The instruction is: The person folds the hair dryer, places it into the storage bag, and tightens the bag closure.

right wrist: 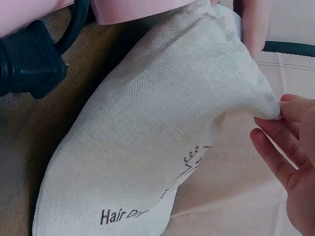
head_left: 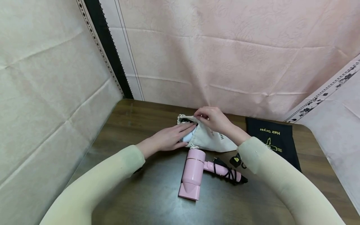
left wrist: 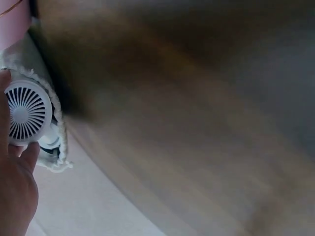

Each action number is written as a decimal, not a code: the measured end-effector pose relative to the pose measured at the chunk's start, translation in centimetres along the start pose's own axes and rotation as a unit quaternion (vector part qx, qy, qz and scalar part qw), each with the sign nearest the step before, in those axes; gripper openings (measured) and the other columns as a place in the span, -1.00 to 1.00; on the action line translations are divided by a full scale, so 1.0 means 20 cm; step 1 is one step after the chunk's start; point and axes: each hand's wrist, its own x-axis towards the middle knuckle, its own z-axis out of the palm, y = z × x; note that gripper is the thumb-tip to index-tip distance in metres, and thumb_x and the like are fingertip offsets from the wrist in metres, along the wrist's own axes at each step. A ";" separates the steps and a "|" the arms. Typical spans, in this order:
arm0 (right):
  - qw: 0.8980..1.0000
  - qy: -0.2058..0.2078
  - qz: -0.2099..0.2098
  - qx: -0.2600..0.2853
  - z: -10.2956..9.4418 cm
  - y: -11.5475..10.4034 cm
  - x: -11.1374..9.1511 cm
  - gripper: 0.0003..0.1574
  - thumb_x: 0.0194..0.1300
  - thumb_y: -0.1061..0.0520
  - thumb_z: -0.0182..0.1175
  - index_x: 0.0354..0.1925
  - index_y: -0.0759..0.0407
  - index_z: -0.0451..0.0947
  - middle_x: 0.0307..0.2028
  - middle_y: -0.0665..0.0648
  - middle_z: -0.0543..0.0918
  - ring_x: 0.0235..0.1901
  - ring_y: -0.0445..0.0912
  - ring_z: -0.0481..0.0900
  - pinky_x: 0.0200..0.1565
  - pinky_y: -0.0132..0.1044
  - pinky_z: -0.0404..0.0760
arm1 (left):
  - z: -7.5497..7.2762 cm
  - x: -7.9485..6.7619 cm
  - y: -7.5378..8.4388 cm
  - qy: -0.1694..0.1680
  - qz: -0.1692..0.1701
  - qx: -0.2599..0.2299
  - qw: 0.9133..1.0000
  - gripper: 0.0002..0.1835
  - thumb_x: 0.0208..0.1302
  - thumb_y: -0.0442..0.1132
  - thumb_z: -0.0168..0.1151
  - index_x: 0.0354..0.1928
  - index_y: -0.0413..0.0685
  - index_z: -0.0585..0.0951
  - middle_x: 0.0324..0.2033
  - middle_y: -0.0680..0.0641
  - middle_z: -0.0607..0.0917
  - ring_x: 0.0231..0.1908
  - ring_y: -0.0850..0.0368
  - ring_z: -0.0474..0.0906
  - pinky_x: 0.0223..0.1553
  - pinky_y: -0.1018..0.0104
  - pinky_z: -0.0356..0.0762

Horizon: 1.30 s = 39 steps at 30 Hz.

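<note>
An off-white cloth drawstring bag (head_left: pixel 212 142), printed "Hair" with more lettering, lies toward the back of the table. A white hair dryer (left wrist: pixel 42 110) sits in its mouth, its round slotted grille facing the left wrist camera. My left hand (head_left: pixel 173 136) holds this dryer, fingers over the top and thumb at the near side. With thumb and fingertips my right hand (head_left: pixel 215 119) pinches the far edge of the bag's cloth and lifts it. The dryer's remainder is hidden inside the bag.
Just in front of the bag lies a pink hair dryer (head_left: pixel 194 168), a black cord wrapped around its handle. A black plug (head_left: pixel 235 160) is beside it. A black "Hair Dryer" pouch (head_left: pixel 277 131) lies at the right. Pale cloth (head_left: pixel 225 62) hangs behind the table.
</note>
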 end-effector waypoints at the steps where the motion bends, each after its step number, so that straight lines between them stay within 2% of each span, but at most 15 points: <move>1: 1.000 0.000 -0.002 0.001 0.00 0.00 0.00 -0.82 0.42 0.40 0.33 -0.06 0.28 0.76 -0.12 0.21 0.82 -0.18 0.06 0.77 -0.09 -0.04 0.78 | 0.01 -0.01 -0.01 0.000 0.000 -0.001 1.000 -0.18 0.65 0.07 0.12 0.71 -0.13 0.08 0.67 -0.18 0.16 0.64 -0.11 0.11 0.57 0.00 0.24; 6: 1.000 0.004 -0.012 0.000 0.00 -0.01 0.00 -0.83 0.41 0.40 0.34 -0.07 0.27 0.76 -0.12 0.21 0.82 -0.18 0.06 0.79 -0.10 -0.05 0.78 | 0.04 -0.07 -0.03 0.029 0.005 -0.005 1.000 -0.19 0.63 0.09 0.16 0.69 -0.13 0.16 0.65 -0.19 0.21 0.61 -0.11 0.18 0.53 0.00 0.32; 14: 1.000 0.000 -0.017 0.002 0.01 -0.01 0.01 -0.84 0.42 0.40 0.33 -0.07 0.29 0.76 -0.12 0.22 0.82 -0.17 0.06 0.79 -0.09 -0.07 0.79 | 0.05 -0.14 -0.05 0.096 0.012 0.012 0.995 -0.21 0.50 0.04 0.36 0.61 -0.12 0.35 0.57 -0.17 0.39 0.50 -0.10 0.41 0.39 0.01 0.52; 22: 1.000 -0.001 -0.013 0.017 0.02 -0.03 0.01 -0.83 0.42 0.39 0.33 -0.06 0.27 0.77 -0.11 0.20 0.83 -0.17 0.04 0.79 -0.09 -0.08 0.79 | 0.09 -0.17 -0.04 0.151 0.018 0.031 0.988 -0.26 0.42 -0.07 0.46 0.53 -0.19 0.46 0.46 -0.22 0.54 0.35 -0.10 0.59 0.24 0.05 0.66; 29: 1.000 0.004 -0.010 0.019 0.03 -0.07 0.02 -0.82 0.43 0.37 0.34 -0.06 0.23 0.77 -0.12 0.17 0.83 -0.18 0.02 0.79 -0.09 -0.05 0.79 | 0.09 -0.12 0.01 0.159 0.005 0.018 0.987 -0.26 0.45 -0.07 0.44 0.53 -0.24 0.44 0.45 -0.25 0.54 0.33 -0.10 0.61 0.19 0.06 0.69; 35: 1.000 0.003 -0.001 0.021 0.03 -0.09 0.01 -0.82 0.41 0.38 0.35 -0.06 0.24 0.77 -0.12 0.18 0.82 -0.19 0.03 0.79 -0.10 -0.04 0.79 | 0.11 -0.06 0.05 0.145 -0.036 -0.001 0.989 -0.22 0.47 -0.01 0.40 0.55 -0.27 0.40 0.47 -0.26 0.50 0.32 -0.12 0.61 0.23 0.05 0.66; 39: 1.000 0.000 0.002 0.016 0.04 -0.08 0.00 -0.83 0.42 0.37 0.35 -0.06 0.24 0.77 -0.12 0.16 0.82 -0.20 0.01 0.79 -0.10 -0.07 0.78 | 0.11 -0.06 0.05 0.159 -0.067 -0.021 0.985 -0.20 0.41 0.02 0.46 0.52 -0.27 0.44 0.40 -0.27 0.58 0.27 -0.13 0.66 0.19 0.03 0.69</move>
